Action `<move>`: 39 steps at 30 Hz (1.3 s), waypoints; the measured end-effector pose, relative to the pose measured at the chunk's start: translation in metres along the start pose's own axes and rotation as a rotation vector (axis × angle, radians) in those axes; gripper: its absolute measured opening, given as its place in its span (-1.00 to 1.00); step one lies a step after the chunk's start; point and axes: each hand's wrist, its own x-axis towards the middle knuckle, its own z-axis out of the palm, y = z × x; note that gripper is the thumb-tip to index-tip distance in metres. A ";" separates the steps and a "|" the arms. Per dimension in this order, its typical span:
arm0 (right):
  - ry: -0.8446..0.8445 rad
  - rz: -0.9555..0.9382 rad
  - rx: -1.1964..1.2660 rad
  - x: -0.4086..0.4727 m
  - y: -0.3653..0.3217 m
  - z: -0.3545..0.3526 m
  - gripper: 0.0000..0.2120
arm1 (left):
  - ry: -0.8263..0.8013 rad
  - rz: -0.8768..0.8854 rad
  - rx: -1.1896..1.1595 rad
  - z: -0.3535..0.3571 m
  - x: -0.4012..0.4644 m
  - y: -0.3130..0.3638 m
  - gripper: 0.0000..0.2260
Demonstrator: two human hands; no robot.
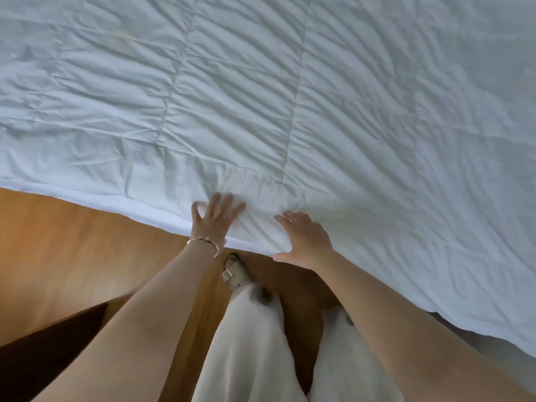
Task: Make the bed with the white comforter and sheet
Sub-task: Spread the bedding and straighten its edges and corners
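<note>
Both hands lie flat on the near edge of the white comforter (261, 97), fingers straight and spread, gripping nothing. The left hand (216, 217) presses down with its palm on the fabric just inside the hem, fingers fanned toward the middle of the bed; a thin metal bracelet (204, 242) circles its wrist. The right hand (304, 239) rests just beside it, to the right, with the palm on the cloth and the thumb stretched along the hem where the edge hangs over. Small creases radiate from under both palms.

From there the comforter spreads away across the whole upper part of the view, quilted in stitched panels and heavily wrinkled, its edge running diagonally from the left down to the lower right.

Below the hem, a wooden floor (72, 242) shows. Between the forearms, one sandalled foot (233, 272) stands close to the bed, with loose white trousers (249, 343) above it.
</note>
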 end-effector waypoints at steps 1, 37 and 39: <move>-0.007 0.005 -0.051 0.013 -0.019 0.001 -0.07 | 0.017 -0.025 -0.012 0.006 0.003 -0.022 -0.19; 0.069 -0.024 -0.300 0.326 -0.496 -0.030 -0.18 | 0.110 -0.161 -0.204 0.114 0.051 -0.602 -0.47; 0.067 0.001 -0.306 0.338 -0.504 -0.034 -0.32 | 0.145 -0.142 -0.326 0.111 0.055 -0.616 -0.60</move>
